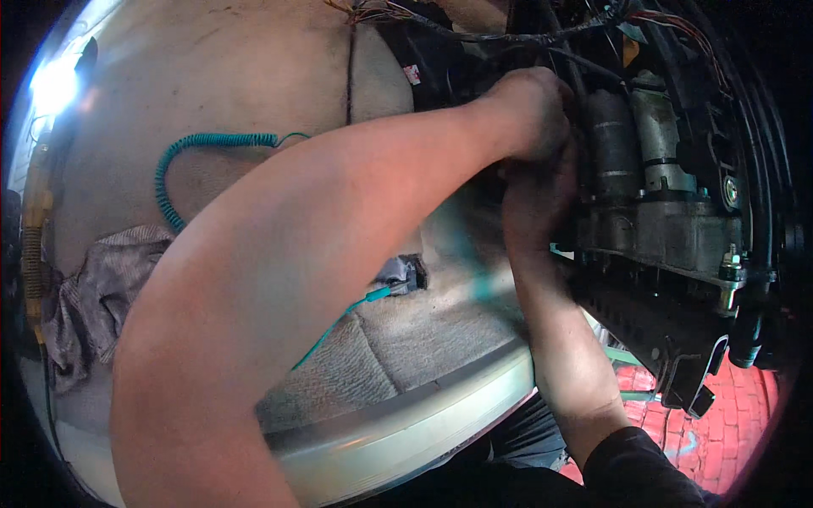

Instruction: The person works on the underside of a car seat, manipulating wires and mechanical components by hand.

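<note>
My left hand (533, 110) reaches in from the left with its fingers curled, among dark parts beside a metal assembly. What it holds is hidden behind the knuckles. Just below it, partly in shadow, my right hand (546, 186) comes up from the lower right, and its fingers cannot be made out. The two hands are close together and overlap in the picture. Right of them stands the grey metal assembly (677, 233) with two upright cylinders (656, 127). A dark perforated bracket (627, 326) hangs beneath it.
A wiring harness (508, 36) crosses the top. On the beige carpet (457, 339) lie a teal coiled cable (161, 173), a teal connector (378, 294) and a grey rag (114, 284). A yellowish lamp handle (35, 229) stands left. A pale sill (406, 423) runs along the front; red brick paving (720, 432) shows below.
</note>
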Demonstrator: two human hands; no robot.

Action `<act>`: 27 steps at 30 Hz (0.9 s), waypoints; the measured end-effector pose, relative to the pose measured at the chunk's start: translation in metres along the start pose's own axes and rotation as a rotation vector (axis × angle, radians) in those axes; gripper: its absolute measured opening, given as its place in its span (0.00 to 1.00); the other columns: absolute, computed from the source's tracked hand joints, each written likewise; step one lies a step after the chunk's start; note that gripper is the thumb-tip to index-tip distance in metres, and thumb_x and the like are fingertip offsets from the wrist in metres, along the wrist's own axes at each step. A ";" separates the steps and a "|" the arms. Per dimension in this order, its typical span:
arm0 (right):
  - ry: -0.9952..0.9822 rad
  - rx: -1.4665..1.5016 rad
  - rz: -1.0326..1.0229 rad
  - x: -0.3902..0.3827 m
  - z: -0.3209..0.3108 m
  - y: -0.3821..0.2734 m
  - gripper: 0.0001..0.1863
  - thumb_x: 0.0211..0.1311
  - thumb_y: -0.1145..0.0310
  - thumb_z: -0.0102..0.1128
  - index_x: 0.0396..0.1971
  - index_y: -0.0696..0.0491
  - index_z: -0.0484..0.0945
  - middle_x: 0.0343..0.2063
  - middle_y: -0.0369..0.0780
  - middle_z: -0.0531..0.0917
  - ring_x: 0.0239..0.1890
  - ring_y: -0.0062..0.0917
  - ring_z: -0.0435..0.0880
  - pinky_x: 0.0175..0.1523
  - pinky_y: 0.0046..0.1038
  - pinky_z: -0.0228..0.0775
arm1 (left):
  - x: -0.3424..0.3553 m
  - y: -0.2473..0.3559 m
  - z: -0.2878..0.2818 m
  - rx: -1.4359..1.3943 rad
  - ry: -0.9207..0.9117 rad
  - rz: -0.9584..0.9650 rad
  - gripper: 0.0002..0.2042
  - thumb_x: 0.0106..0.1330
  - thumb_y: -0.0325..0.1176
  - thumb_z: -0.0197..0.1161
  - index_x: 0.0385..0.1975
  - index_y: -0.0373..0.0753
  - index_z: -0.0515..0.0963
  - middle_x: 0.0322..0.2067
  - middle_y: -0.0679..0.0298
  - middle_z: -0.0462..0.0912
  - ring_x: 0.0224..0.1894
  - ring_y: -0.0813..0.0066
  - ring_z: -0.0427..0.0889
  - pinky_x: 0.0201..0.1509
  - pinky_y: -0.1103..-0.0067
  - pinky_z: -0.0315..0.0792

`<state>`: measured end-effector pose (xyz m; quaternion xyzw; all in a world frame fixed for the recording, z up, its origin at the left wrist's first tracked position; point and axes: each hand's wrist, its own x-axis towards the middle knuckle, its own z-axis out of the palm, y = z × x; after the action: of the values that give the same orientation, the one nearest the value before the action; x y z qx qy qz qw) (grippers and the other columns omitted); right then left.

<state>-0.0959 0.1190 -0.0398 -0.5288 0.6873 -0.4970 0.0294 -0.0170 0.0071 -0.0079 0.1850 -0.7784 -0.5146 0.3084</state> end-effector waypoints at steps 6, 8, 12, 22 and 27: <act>0.010 0.131 0.069 0.003 0.008 -0.006 0.23 0.66 0.73 0.47 0.60 0.57 0.59 0.49 0.41 0.72 0.40 0.23 0.74 0.40 0.23 0.67 | -0.006 -0.011 0.000 -0.092 0.177 0.197 0.14 0.55 0.23 0.55 0.41 0.37 0.80 0.37 0.50 0.82 0.42 0.59 0.82 0.48 0.70 0.75; 0.001 0.017 0.070 0.004 0.001 -0.003 0.25 0.65 0.75 0.48 0.61 0.59 0.56 0.51 0.43 0.71 0.44 0.23 0.74 0.44 0.23 0.69 | -0.015 -0.004 -0.005 0.048 0.181 0.259 0.14 0.52 0.23 0.56 0.39 0.37 0.81 0.36 0.48 0.82 0.41 0.58 0.83 0.47 0.70 0.76; -0.084 -0.039 0.108 0.002 0.009 -0.033 0.23 0.66 0.75 0.45 0.60 0.60 0.56 0.46 0.43 0.73 0.39 0.22 0.76 0.40 0.23 0.70 | -0.018 -0.004 -0.010 0.149 0.135 0.234 0.14 0.51 0.24 0.57 0.39 0.39 0.81 0.35 0.51 0.82 0.40 0.58 0.83 0.47 0.70 0.76; 0.008 0.137 0.196 0.006 0.007 -0.016 0.13 0.71 0.66 0.40 0.51 0.55 0.63 0.25 0.36 0.72 0.21 0.19 0.71 0.27 0.23 0.66 | -0.004 0.000 -0.039 0.304 -0.003 0.385 0.12 0.54 0.28 0.57 0.38 0.40 0.82 0.36 0.54 0.83 0.40 0.59 0.83 0.43 0.68 0.77; 0.049 0.139 0.286 0.005 0.018 -0.028 0.12 0.72 0.63 0.40 0.48 0.52 0.64 0.18 0.32 0.69 0.17 0.17 0.69 0.23 0.22 0.65 | -0.034 0.009 -0.061 0.460 -0.071 0.293 0.12 0.55 0.31 0.58 0.39 0.41 0.82 0.39 0.53 0.82 0.43 0.59 0.82 0.44 0.67 0.77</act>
<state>-0.0677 0.1052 -0.0265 -0.4101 0.7201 -0.5468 0.1194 0.0489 -0.0108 0.0077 0.1174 -0.9037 -0.2802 0.3018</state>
